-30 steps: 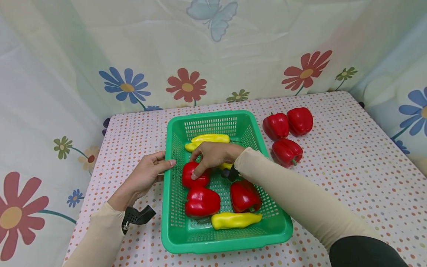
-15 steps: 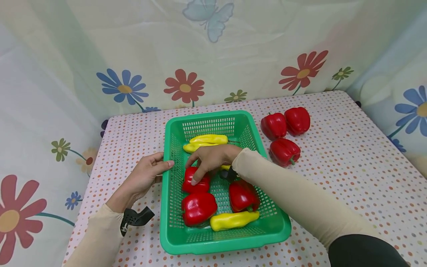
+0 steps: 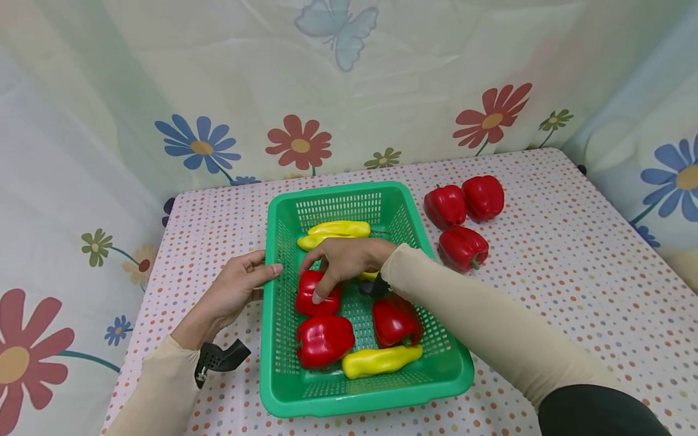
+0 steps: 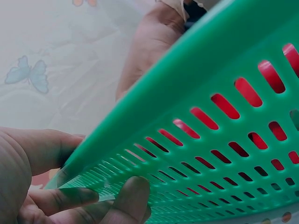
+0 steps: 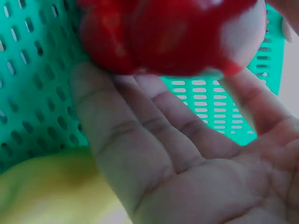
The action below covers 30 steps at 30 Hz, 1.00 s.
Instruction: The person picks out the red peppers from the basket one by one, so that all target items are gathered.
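"Head view, leftmost: which hand do we log first?"

"Left hand point(image 3: 231, 286). We note its thumb over the left rim of the green basket point(image 3: 349, 406), its other fingers against the outside wall; the left wrist view agrees. We enter it as pinching the basket's edge."

"Next to the right, inside the basket?"

"Our held item: a red bell pepper point(image 3: 311, 290), near the left wall, about midway along. The right hand point(image 3: 343, 259) reaches over from the right, and we see its fingers and thumb gripping that pepper. Whether it bears on the basket floor, we cannot tell."

"What do we have around it?"

"A second red pepper point(image 3: 325, 342) just beside it on the near side. Two long yellow peppers point(image 3: 339, 228) side by side toward the far end. Farther right, a near yellow pepper point(image 3: 382, 362) lies across the near end, with a third red pepper point(image 3: 397, 322) just behind it, partly under the right wrist."

"And rightmost?"

"Outside the basket, we count three loose red peppers point(image 3: 463, 249), clustered on the dotted desk point(image 3: 545, 254)."
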Each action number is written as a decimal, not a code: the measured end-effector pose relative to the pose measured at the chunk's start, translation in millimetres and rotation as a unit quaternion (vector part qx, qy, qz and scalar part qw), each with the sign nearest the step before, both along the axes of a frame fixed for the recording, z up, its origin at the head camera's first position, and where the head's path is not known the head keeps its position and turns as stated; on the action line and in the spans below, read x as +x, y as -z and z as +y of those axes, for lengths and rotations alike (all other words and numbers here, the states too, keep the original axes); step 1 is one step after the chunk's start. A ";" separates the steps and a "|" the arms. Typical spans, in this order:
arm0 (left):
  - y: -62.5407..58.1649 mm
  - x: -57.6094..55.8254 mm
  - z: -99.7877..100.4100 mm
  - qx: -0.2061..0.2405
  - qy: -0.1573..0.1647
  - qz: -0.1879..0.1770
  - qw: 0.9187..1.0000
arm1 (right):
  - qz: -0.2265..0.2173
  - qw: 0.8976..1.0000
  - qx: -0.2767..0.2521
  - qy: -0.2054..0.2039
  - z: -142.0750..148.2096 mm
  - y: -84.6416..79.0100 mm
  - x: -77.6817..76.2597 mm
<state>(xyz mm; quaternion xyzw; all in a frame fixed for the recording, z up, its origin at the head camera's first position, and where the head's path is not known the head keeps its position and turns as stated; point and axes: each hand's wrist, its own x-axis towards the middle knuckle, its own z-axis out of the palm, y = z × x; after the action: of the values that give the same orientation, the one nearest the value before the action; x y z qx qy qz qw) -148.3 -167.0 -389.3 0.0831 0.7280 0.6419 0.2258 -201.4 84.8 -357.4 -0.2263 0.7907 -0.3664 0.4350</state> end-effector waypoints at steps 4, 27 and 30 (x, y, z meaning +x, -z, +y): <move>0.4 0.5 -0.4 0.002 -0.001 -0.004 1.000 | 0.000 0.999 -0.030 0.030 6.5 -1.4 -0.4; 0.8 -2.0 -0.3 -0.006 -0.007 -0.006 1.000 | 0.025 0.978 -0.085 0.190 98.7 -34.4 9.7; 0.6 -1.9 0.0 -0.005 -0.006 -0.007 1.000 | 0.043 0.976 -0.081 0.198 108.7 -37.1 12.0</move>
<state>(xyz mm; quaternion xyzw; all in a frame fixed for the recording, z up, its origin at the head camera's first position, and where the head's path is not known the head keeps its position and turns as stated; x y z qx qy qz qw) -150.2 -166.9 -389.9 0.0726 0.7303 0.6400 0.2276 -189.4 193.5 -320.4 -0.1153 0.8058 -0.4976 0.2996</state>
